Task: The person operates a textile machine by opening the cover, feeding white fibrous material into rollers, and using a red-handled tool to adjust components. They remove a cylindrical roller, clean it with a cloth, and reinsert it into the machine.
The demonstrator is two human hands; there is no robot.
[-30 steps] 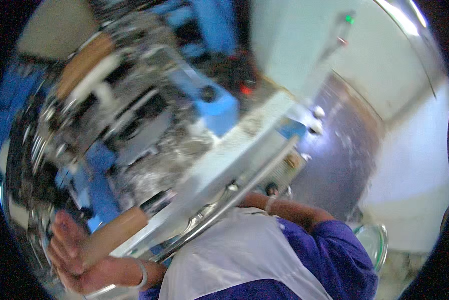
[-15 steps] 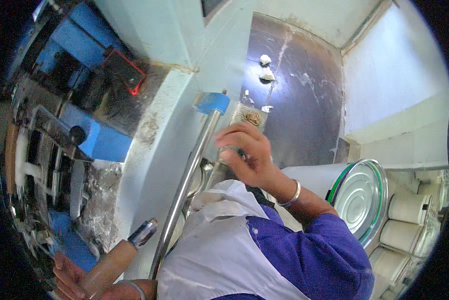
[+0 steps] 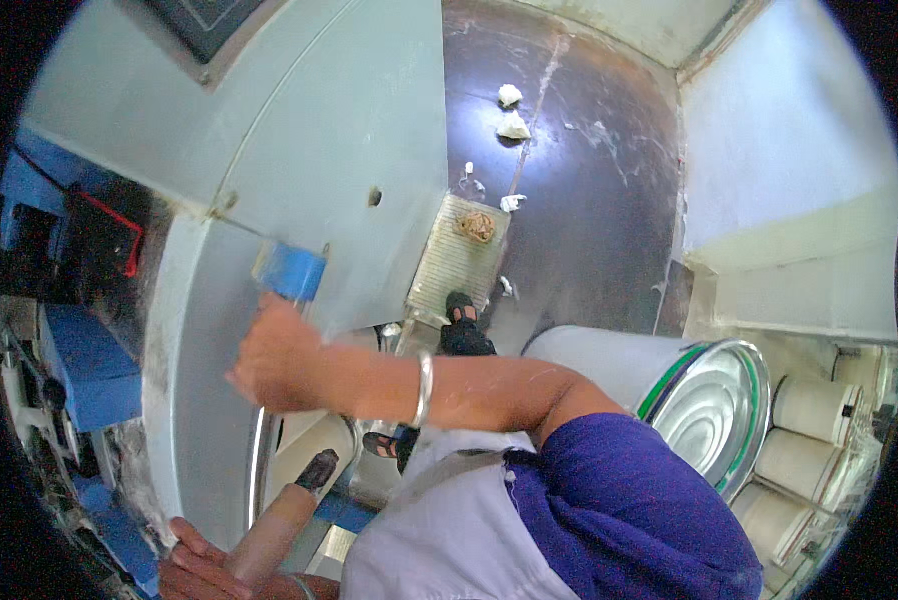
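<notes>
My left hand (image 3: pixel 201 566), at the lower left, is closed around a tan roller (image 3: pixel 274 525) with a dark metal end. The roller slants up to the right. A blue block (image 3: pixel 295 272) sits at the far end of a shiny metal bar (image 3: pixel 258 465). My right hand (image 3: pixel 279 358) is closed on the bar just below the block, slightly blurred. It hides that stretch of the bar, and its forearm reaches across from the right. A pale cylinder (image 3: pixel 314 450) lies beside the bar, partly behind the forearm.
A ribbed step plate (image 3: pixel 434 265) bears a brown clump (image 3: pixel 477 227). White fluff (image 3: pixel 513 127) lies on the dark floor. A white can (image 3: pixel 589 365) with a green-rimmed top stands at right, near several cream cans (image 3: pixel 797 465). A grey machine panel (image 3: pixel 359 120) rises ahead; blue machine parts (image 3: pixel 94 365) are left.
My right hand has moved left from above the apron onto the bar below the blue block. My left hand, still holding the roller, has shifted slightly right. The view has turned, showing more panel.
</notes>
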